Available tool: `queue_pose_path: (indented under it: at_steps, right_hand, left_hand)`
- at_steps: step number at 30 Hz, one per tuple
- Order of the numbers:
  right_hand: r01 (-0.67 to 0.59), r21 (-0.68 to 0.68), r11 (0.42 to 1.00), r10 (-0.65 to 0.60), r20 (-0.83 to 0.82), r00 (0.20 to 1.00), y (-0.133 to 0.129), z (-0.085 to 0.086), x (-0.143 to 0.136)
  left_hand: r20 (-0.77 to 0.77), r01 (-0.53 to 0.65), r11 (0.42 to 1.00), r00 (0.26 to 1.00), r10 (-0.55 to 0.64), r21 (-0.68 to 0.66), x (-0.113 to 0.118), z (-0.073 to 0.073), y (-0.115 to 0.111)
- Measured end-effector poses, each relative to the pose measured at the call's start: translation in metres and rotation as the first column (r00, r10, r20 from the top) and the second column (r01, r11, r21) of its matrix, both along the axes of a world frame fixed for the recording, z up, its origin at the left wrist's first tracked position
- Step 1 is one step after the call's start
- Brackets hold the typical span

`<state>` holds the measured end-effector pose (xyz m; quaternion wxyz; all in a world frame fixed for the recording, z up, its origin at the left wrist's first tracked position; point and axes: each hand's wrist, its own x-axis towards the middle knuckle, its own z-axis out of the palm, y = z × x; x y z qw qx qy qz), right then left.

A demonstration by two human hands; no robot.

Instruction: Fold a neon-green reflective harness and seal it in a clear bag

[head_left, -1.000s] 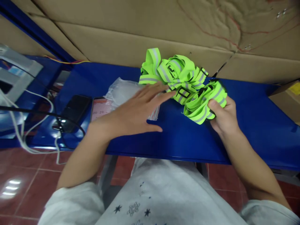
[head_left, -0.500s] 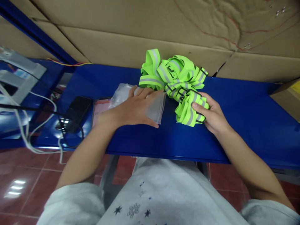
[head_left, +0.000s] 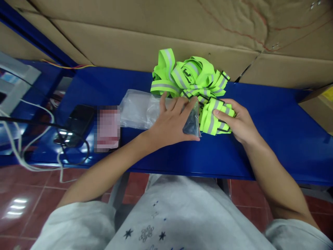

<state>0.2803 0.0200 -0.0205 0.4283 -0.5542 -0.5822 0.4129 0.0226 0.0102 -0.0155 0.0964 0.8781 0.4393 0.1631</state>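
Right of the frame's centre, my right hand (head_left: pixel 241 121) is closed on a folded strap bundle (head_left: pixel 212 119), yellow-green with grey bands. The thumb presses on the upper face; the other fingers pass behind it and are largely hidden. This pinch appears to keep the loose folds stacked, as the webbing would probably spring apart without it.

At the centre of the frame, my left hand (head_left: pixel 171 121) lies palm down across a clear plastic bag (head_left: pixel 135 109), fingers spread wide. The thumb and index finger reach toward the bag's red-lined edge, just beside the bundle. The broad spread likely holds the thin film flat and limits sliding on the smooth blue table (head_left: pixel 229 156). Whether any fingertip pinches the film, I cannot tell.

Beyond both hands, at the upper centre, a strap pile (head_left: pixel 186 74) rests near the cardboard panel (head_left: pixel 125 41). That position leaves the near part of the surface to my forearms.

Left of the bag, a pink-faced rectangular item (head_left: pixel 109 130) lies flat, its face blurred out. Farther left are a black device (head_left: pixel 80 119) and white cables (head_left: pixel 19 149), to the side of the bag and the bundle.
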Motion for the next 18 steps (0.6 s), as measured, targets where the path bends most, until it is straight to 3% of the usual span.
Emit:
queue_pose_path:
  at_steps: [4, 8, 13, 18]
  right_hand:
    - [-0.082, 0.022, 0.996, 0.078, 0.148, 0.986, 0.000, 0.005, 0.005]
    - [-0.035, -0.066, 0.997, 0.028, -0.097, 0.995, 0.001, 0.008, 0.003]
    - [0.031, -0.152, 0.988, -0.079, -0.327, 0.942, 0.003, 0.009, -0.003]
    - [0.119, -0.093, 0.989, -0.144, -0.342, 0.929, 0.000, 0.000, -0.010]
  left_hand:
    - [-0.031, 0.080, 0.984, 0.996, -0.086, -0.156, 0.002, -0.009, -0.002]
    - [-0.002, 0.163, 0.938, 0.985, -0.172, -0.307, 0.000, -0.009, 0.000]
    - [0.049, 0.112, 0.975, 0.993, -0.104, -0.191, 0.002, -0.001, -0.002]
    - [0.107, -0.019, 0.998, 0.994, 0.024, -0.053, 0.008, -0.001, -0.008]
